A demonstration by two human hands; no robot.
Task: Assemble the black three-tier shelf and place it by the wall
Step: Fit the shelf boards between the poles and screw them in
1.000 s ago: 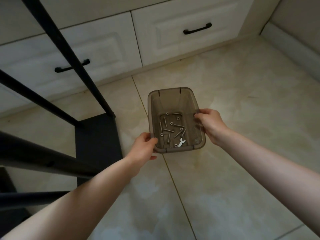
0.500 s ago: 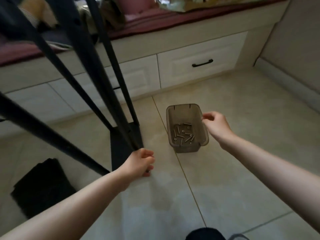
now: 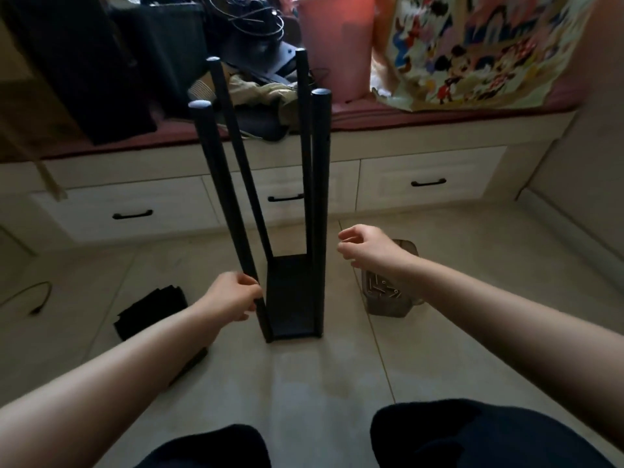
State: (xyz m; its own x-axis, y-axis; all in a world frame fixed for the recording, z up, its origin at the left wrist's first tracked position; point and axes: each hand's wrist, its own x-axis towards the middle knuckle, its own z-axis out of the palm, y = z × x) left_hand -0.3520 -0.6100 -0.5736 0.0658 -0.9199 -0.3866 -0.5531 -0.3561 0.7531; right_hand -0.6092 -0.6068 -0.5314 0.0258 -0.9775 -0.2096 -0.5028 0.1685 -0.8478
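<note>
The black shelf frame (image 3: 290,292) stands on the tiled floor before me, one black board at its base and four black posts rising from the corners. My left hand (image 3: 233,297) grips the near left post low down, just above the base board. My right hand (image 3: 366,246) hovers right of the frame with loosely curled fingers and holds nothing. Behind my right forearm sits the smoky clear plastic box (image 3: 385,298) with several bolts in it. More black shelf boards (image 3: 150,310) lie flat on the floor at the left.
A white drawer unit (image 3: 429,184) with black handles runs along the back, topped by a red cushion piled with clutter and a cartoon-print cloth (image 3: 472,52). A black cable (image 3: 37,298) lies at far left. My knees (image 3: 472,434) are at the bottom edge. A wall baseboard runs at right.
My right hand let go of the box and lifted toward the frame. My left hand took hold of the near left post. My view rose, showing the whole frame upright.
</note>
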